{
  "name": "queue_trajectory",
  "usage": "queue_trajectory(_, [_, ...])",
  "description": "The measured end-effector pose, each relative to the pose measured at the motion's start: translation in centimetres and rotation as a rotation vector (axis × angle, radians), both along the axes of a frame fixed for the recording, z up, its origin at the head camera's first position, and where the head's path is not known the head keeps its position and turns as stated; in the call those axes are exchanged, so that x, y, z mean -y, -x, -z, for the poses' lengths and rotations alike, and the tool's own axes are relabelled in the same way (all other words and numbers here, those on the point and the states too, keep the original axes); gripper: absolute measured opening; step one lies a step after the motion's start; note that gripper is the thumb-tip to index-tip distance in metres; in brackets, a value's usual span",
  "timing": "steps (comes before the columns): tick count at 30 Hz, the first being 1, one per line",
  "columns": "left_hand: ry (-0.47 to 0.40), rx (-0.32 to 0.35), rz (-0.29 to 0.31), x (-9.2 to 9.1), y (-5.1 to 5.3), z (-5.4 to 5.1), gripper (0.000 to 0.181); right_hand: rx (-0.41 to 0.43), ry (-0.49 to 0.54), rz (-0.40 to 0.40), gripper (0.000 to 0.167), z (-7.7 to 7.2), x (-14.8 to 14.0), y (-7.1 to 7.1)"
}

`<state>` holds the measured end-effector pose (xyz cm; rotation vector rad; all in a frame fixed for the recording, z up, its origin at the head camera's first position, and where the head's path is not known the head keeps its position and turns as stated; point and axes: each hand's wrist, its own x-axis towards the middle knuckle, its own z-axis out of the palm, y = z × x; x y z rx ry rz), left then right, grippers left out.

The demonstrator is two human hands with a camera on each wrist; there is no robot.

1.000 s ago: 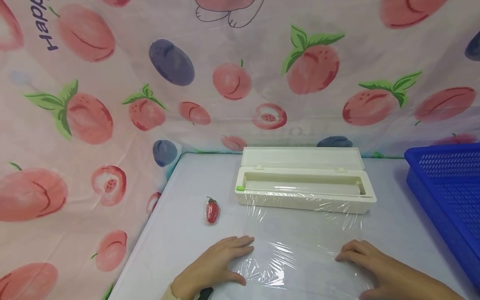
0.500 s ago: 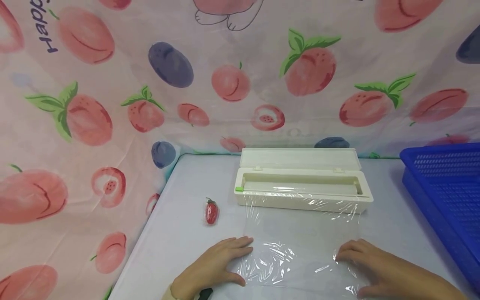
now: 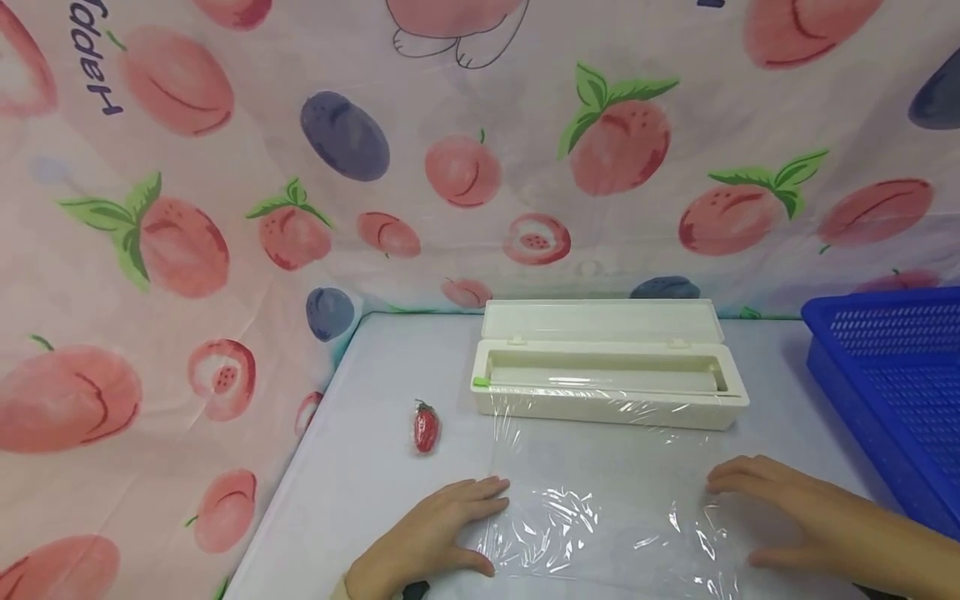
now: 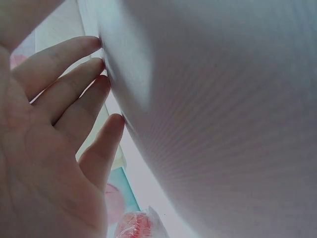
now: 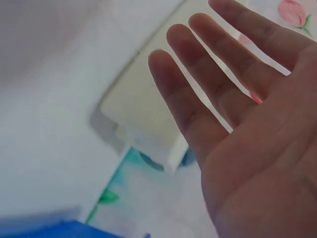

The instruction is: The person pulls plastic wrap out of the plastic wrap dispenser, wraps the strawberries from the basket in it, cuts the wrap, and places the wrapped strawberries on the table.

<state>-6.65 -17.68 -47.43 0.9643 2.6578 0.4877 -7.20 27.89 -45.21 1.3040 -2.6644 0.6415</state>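
A sheet of clear plastic wrap (image 3: 600,508) runs forward over the front edge of a cream dispenser box (image 3: 611,408) and lies wrinkled on the table. My left hand (image 3: 442,529) rests at the sheet's left edge, its fingertips on the surface and its fingers nearly straight. Beside the right edge, my right hand (image 3: 795,517) is spread, holding nothing; the right wrist view shows its fingers (image 5: 185,84) extended. A red strawberry (image 3: 426,429) wrapped in clear film lies left of the box, and part of it appears low in the left wrist view.
The box's lid (image 3: 600,321) stands raised at the back, with a roll (image 3: 600,377) inside and a small green piece (image 3: 481,382) at the left end. A blue plastic basket (image 3: 832,358) stands at the right. Fruit-printed cloth (image 3: 450,100) rises behind the white table (image 3: 352,442).
My right hand has moved right and slightly up, off the plastic wrap, and its fingers have straightened. The left hand stays in place. The wrap's right side shows new wrinkles.
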Motion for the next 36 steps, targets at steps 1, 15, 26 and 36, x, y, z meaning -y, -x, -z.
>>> queue_trajectory(1, [0.003, -0.003, 0.003, 0.0, 0.0, 0.0, 0.076, -0.001, -0.019, 0.012, 0.067, -0.3, -0.3, 0.1])
queue_trajectory(15, [-0.004, 0.009, -0.002, 0.3, 0.0, -0.1, 0.077, -0.074, -0.082, 0.202, 0.075, -3.6, -4.8, 1.3])
queue_trajectory(26, [-0.007, 0.031, -0.02, 0.3, -0.1, 0.1, 0.076, -0.107, -0.017, 0.353, 0.085, -2.8, -9.8, 2.2])
queue_trajectory(36, [-0.02, 0.016, -0.007, 0.2, -0.1, 0.1, 0.076, -0.068, -0.149, 0.549, 0.078, -1.0, -13.2, 1.9])
